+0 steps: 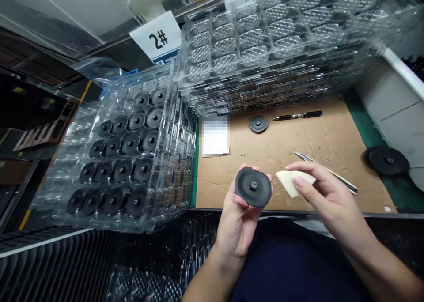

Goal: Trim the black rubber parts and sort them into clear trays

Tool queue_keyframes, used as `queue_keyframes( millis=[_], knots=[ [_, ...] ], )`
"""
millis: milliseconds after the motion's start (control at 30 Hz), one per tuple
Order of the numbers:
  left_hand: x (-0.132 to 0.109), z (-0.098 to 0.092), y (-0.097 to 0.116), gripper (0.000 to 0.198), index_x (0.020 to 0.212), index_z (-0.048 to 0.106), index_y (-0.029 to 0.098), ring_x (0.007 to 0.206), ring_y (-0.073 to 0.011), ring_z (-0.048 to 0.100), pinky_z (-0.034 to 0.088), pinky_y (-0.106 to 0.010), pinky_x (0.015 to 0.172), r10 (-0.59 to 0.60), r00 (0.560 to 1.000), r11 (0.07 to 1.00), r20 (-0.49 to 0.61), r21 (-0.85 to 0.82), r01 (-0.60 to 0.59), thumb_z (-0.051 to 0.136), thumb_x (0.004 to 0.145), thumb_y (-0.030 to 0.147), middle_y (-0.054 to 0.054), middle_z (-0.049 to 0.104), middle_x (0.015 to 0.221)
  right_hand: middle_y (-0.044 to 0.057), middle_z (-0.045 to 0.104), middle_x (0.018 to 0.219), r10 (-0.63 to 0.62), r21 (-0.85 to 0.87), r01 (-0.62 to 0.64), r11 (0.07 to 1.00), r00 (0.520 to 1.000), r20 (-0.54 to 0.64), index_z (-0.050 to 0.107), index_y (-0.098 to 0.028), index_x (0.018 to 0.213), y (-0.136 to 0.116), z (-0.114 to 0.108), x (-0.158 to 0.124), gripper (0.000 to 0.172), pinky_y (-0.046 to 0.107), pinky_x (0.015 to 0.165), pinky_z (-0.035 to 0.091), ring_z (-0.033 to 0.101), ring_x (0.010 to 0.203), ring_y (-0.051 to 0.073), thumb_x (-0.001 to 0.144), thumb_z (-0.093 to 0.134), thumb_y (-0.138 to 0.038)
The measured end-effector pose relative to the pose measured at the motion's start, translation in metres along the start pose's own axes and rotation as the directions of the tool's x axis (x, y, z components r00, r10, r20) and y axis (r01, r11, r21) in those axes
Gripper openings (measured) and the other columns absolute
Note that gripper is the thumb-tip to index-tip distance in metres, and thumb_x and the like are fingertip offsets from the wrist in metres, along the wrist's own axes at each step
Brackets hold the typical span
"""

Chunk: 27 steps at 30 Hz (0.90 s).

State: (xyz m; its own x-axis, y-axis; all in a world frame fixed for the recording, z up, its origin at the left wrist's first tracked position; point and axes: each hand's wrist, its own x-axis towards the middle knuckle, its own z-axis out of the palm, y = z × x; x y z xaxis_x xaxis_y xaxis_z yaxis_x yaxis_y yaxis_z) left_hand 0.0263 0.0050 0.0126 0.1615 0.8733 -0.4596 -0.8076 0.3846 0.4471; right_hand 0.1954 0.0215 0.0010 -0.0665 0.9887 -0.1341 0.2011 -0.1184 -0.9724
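Fingers (245, 167) of the left hand (236, 227) curl up around the rim of a black disc (255, 187), closed on it from below, with the disc's face and its central hex boss (253, 185) turned upward. Fingers (300, 183) of the right hand (331, 196) pinch narrow on a white wedge-shaped pad (293, 183), its tip just beside the disc, apparently not touching. Past the right fingers, a utility knife (341, 180) lies slantwise on a cardboard sheet (298, 143) that covers the counter (364, 112). Ahead of the fingers on that sheet are a second small black disc (258, 123) and a black pen (298, 115); a white paper (215, 136), blurred, lies ahead of the left fingers. Further right of the right fingers sits a larger black disc (387, 160). Left of the left fingers, a clear plastic tray (126, 152) holds rows of black discs. Beyond the fingers rise stacked clear trays (265, 41), with a "2#" sign (157, 39) behind them.
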Motion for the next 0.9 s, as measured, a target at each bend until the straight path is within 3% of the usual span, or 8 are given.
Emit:
queue_keyframes(
  millis=[233,333,400,533,667,767,833,900],
  knots=[
    [0.004,-0.003,-0.001,0.045,0.115,0.06,0.024,0.115,-0.0282,0.056,0.038,-0.043,0.106,-0.013,0.998,1.0,-0.056,0.009,0.014,0.068,0.073,0.036,-0.005,0.06,0.124,0.001,0.063,0.102,0.08,-0.102,-0.076,0.992,0.996,0.034,0.059,-0.026,0.108,0.021,-0.004,-0.003,0.024,0.024,0.069,0.046,0.059,0.088,0.016,0.089,0.051,-0.039],
    [0.003,-0.003,-0.004,0.046,0.116,0.06,0.025,0.116,-0.0278,0.055,0.038,-0.042,0.105,-0.011,0.998,0.999,-0.055,0.035,0.013,0.07,0.072,0.036,-0.004,0.059,0.125,0.001,0.063,0.103,0.002,-0.154,-0.005,0.988,1.0,-0.016,0.059,-0.027,0.109,0.005,-0.003,-0.001,0.023,0.025,0.072,0.047,0.06,0.087,0.016,0.089,0.052,-0.036],
    [0.002,-0.003,-0.006,0.048,0.117,0.059,0.025,0.117,-0.0262,0.054,0.039,-0.04,0.104,-0.003,0.998,0.998,-0.066,0.069,0.007,0.07,0.072,0.038,-0.005,0.059,0.125,0.001,0.063,0.107,-0.125,-0.176,0.12,0.977,0.992,-0.017,0.058,-0.027,0.111,-0.013,0.002,0.0,0.023,0.026,0.076,0.048,0.059,0.093,0.016,0.089,0.052,-0.03],
    [-0.001,-0.006,-0.007,0.057,0.121,0.056,0.024,0.119,-0.0258,0.052,0.042,-0.035,0.101,-0.005,0.997,0.987,-0.079,0.163,0.018,0.074,0.068,0.039,-0.007,0.059,0.125,0.005,0.064,0.099,-0.456,-0.17,0.477,0.862,0.877,0.15,0.057,-0.02,0.113,-0.04,0.017,-0.001,0.026,0.03,0.079,0.047,0.058,0.09,0.016,0.089,0.048,-0.016],
    [-0.001,-0.006,-0.004,0.052,0.117,0.058,0.027,0.111,-0.0246,0.058,0.05,-0.031,0.09,0.029,0.997,0.975,-0.074,0.222,-0.012,0.076,0.068,0.028,-0.004,0.061,0.121,0.003,0.064,0.091,-0.4,-0.147,0.495,0.856,0.816,0.417,0.059,-0.018,0.106,-0.048,0.023,0.007,0.023,0.026,0.075,0.046,0.057,0.081,0.013,0.089,0.045,-0.011],
    [0.0,-0.002,-0.004,0.045,0.116,0.059,0.024,0.107,-0.0202,0.06,0.049,-0.026,0.09,0.01,0.998,0.975,-0.058,0.22,0.002,0.073,0.073,0.025,-0.005,0.066,0.113,0.004,0.064,0.088,-0.5,-0.161,0.562,0.812,0.81,0.306,0.058,-0.015,0.105,-0.048,0.026,0.012,0.022,0.028,0.075,0.045,0.056,0.08,0.014,0.089,0.045,-0.011],
    [0.0,0.001,-0.002,0.043,0.114,0.061,0.024,0.105,-0.0177,0.061,0.047,-0.025,0.093,-0.011,0.999,0.981,-0.033,0.195,0.017,0.073,0.073,0.021,-0.004,0.067,0.11,0.007,0.064,0.09,-0.581,-0.163,0.621,0.767,0.779,0.236,0.057,-0.013,0.109,-0.045,0.025,0.008,0.024,0.03,0.077,0.045,0.055,0.082,0.016,0.088,0.046,-0.01],
    [0.0,0.001,0.001,0.047,0.111,0.062,0.026,0.102,-0.0186,0.063,0.048,-0.027,0.092,-0.034,0.999,0.986,-0.014,0.165,0.036,0.078,0.067,0.02,-0.002,0.066,0.111,0.006,0.064,0.093,-0.582,-0.146,0.641,0.754,0.754,0.303,0.056,-0.015,0.112,-0.04,0.019,0.001,0.027,0.03,0.078,0.045,0.055,0.084,0.015,0.087,0.047,-0.009]
  ],
)
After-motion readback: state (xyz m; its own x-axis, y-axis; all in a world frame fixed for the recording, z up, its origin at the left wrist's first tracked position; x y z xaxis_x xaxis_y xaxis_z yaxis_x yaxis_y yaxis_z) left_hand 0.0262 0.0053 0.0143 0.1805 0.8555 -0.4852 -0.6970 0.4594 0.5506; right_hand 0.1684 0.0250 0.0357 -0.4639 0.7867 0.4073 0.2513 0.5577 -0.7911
